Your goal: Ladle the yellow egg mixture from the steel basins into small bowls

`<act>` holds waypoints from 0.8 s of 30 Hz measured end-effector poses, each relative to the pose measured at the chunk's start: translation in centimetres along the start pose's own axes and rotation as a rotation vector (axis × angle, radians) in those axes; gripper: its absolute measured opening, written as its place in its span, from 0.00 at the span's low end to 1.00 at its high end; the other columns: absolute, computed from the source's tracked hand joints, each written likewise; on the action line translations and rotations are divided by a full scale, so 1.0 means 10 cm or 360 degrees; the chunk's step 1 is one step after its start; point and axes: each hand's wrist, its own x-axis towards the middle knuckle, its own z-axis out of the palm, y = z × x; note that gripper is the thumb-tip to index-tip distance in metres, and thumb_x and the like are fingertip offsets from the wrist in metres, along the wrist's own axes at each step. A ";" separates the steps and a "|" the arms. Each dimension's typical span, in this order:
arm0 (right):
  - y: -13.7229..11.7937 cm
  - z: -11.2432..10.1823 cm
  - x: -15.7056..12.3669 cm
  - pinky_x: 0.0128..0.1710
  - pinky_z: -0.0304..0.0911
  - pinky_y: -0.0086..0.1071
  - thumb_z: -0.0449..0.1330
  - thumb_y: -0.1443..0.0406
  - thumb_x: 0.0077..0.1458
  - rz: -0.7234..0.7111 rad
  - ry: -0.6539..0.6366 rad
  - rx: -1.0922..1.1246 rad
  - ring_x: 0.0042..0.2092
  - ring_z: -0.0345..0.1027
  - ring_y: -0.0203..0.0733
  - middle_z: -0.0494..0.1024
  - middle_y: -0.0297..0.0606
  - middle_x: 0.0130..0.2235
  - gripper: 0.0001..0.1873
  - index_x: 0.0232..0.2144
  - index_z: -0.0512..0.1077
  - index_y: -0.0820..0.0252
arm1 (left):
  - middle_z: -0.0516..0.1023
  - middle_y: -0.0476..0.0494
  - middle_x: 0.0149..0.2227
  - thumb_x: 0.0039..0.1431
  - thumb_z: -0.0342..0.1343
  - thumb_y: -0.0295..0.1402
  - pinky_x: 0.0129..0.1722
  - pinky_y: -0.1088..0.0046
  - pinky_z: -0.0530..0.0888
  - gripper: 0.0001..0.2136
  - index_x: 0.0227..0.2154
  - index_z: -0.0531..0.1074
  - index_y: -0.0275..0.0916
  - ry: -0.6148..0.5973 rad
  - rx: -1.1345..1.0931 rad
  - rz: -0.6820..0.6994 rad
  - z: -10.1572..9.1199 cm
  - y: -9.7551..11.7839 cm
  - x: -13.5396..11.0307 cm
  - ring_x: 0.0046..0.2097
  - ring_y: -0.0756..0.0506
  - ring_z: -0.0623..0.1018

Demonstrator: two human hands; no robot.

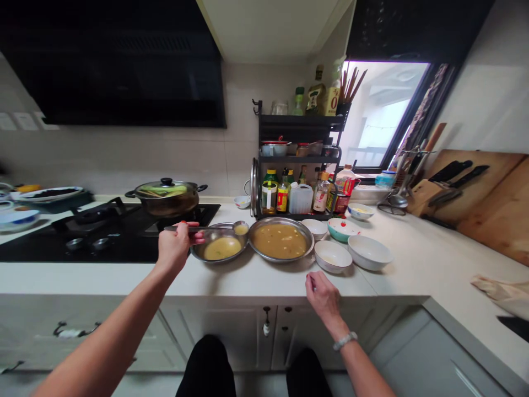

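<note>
My left hand point(177, 245) is closed around the handle of a small metal ladle point(241, 225), which reaches to the right. The ladle's cup holds pale yellow liquid and is above the right rim of a metal bowl point(197, 255) of similar liquid. Beside that bowl stands a wider metal basin point(264, 257) of brownish, murky liquid with light bits in it. My right hand point(324, 298), with a bracelet at the wrist, is curled closed at the counter's front edge. Nothing shows in its fingers. Nearest to it is a white bowl point(333, 266).
More bowls point(370, 259) cluster right of the basin. Behind them rises a black rack point(301, 160) of bottles and jars. A lidded pot point(167, 201) sits on the black gas stove point(124, 242) at left. Knives in a block point(427, 196) and a cutting board point(496, 193) stand at right.
</note>
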 end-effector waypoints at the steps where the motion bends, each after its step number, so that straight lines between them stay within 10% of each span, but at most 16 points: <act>1: 0.00 0.00 0.00 0.27 0.50 0.29 0.48 0.67 0.60 -0.0002 0.0001 0.0004 0.26 0.61 0.35 0.68 0.34 0.24 0.14 0.25 0.68 0.59 | 0.75 0.44 0.19 0.55 0.46 0.34 0.24 0.70 0.76 0.12 0.27 0.73 0.36 0.0002 0.0081 0.0059 -0.05 0.00 -0.02 0.23 0.45 0.78; 13: 0.00 0.02 -0.01 0.27 0.50 0.29 0.48 0.67 0.60 0.0001 0.0007 0.0022 0.26 0.61 0.35 0.68 0.35 0.24 0.14 0.25 0.68 0.59 | 0.78 0.43 0.29 0.54 0.49 0.35 0.35 0.75 0.71 0.11 0.35 0.75 0.41 -0.0425 0.1028 0.1072 -0.32 -0.08 -0.26 0.30 0.46 0.77; 18: 0.01 0.02 -0.01 0.27 0.50 0.29 0.48 0.67 0.60 -0.0009 0.0004 -0.0004 0.25 0.60 0.35 0.68 0.34 0.24 0.14 0.25 0.68 0.59 | 0.77 0.47 0.23 0.58 0.43 0.34 0.33 0.75 0.71 0.15 0.38 0.74 0.39 -0.0197 0.0942 0.1002 -0.08 -0.02 -0.37 0.28 0.47 0.77; 24: -0.01 0.00 0.00 0.27 0.49 0.29 0.48 0.67 0.60 -0.0009 0.0017 -0.0032 0.25 0.60 0.35 0.67 0.34 0.23 0.15 0.23 0.66 0.58 | 0.77 0.47 0.22 0.57 0.45 0.35 0.31 0.75 0.71 0.14 0.37 0.75 0.38 -0.0486 0.0742 0.0860 0.35 -0.07 -0.51 0.25 0.47 0.77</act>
